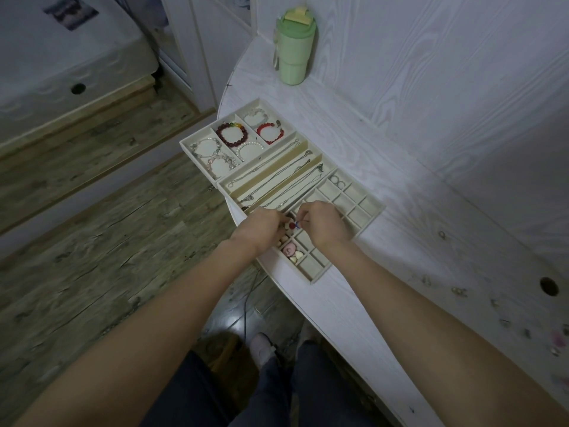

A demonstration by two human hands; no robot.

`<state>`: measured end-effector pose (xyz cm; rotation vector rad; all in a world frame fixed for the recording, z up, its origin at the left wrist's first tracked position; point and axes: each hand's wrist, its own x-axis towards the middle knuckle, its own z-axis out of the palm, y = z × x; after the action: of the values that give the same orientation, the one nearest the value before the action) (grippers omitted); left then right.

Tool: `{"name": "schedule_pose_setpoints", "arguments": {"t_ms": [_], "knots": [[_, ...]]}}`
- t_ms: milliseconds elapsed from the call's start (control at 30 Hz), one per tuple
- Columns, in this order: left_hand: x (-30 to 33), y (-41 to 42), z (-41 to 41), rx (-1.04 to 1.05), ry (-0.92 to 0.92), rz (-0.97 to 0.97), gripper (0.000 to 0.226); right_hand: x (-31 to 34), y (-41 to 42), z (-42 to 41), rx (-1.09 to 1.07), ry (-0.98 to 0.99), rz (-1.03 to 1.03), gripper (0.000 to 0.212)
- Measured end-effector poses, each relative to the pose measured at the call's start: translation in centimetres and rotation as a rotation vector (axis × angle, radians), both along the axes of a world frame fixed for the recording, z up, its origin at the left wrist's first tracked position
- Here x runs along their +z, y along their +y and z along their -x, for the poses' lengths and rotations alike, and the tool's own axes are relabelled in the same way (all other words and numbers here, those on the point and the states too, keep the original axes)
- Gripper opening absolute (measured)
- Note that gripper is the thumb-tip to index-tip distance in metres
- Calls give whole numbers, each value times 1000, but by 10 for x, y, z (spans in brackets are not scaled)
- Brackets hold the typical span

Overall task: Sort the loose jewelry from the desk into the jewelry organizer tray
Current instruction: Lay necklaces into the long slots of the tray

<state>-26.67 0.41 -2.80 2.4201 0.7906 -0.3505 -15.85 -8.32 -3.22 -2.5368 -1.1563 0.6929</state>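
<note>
Loose earrings (pixel 458 291) scattered on desk (pixel 400 186), well right of organizer tray (pixel 374 221). Left hand (pixel 261 228) and right hand (pixel 323 223) over tray grid section, fingers pinched together on small red-blue piece (pixel 293 224). Beyond: necklaces (pixel 277 177), bead bracelets (pixel 232 134). Green tumbler (pixel 294 47) far behind tray.

A single head-worn wide-angle camera looks steeply down and forward from above the standing person, close over the desk (pixel 400 167) edge, with floor (pixel 92 241) at left and wall far right.
</note>
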Motion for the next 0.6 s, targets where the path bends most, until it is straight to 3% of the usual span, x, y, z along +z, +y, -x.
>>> {"name": "schedule_pose_setpoints", "arguments": {"t_ms": [267, 433, 600], "knots": [[-1, -9, -13, 346, -25, 74, 10, 2, 0, -2, 75, 9, 1, 17], [2, -9, -18, 498, -2, 112, 33, 6, -1, 1, 134, -42, 19, 13], [3, -8, -23, 631, -9, 260, 33, 5, -3, 1, 128, -46, 24, 14]]}}
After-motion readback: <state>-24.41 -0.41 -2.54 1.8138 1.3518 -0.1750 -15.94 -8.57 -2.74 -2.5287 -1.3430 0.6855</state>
